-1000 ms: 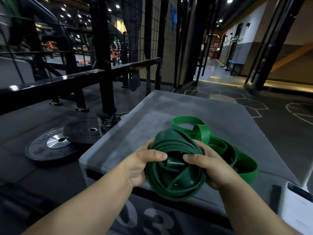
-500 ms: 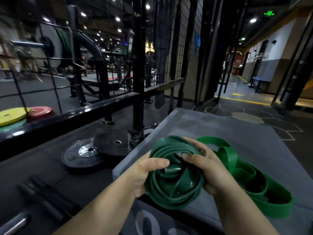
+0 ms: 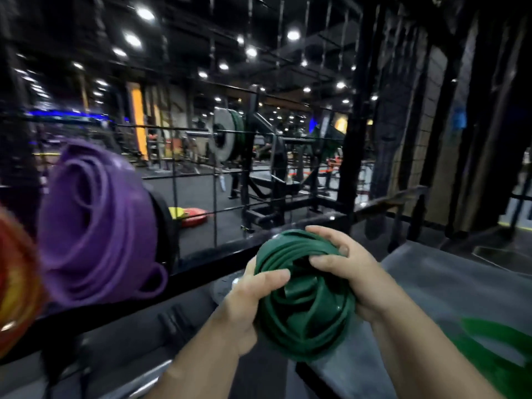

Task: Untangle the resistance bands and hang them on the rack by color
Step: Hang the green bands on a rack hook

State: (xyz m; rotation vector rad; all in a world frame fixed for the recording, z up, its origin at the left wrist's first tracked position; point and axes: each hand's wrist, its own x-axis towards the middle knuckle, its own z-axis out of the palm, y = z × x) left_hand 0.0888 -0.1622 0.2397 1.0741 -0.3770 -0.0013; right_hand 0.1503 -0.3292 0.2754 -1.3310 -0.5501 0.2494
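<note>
Green bands (image 3: 305, 309) between both hands

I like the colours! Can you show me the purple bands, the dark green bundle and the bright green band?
purple bands (image 3: 95, 226): head view, middle of the coil.
dark green bundle (image 3: 305, 309): head view, loops at its middle.
bright green band (image 3: 495, 378): head view, blurred part at bottom right.

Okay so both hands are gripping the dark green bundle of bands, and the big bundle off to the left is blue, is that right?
No. The big bundle to the left is purple, not blue; the head view shows it. The left hand and right hand do both grip the dark green bundle.
</note>
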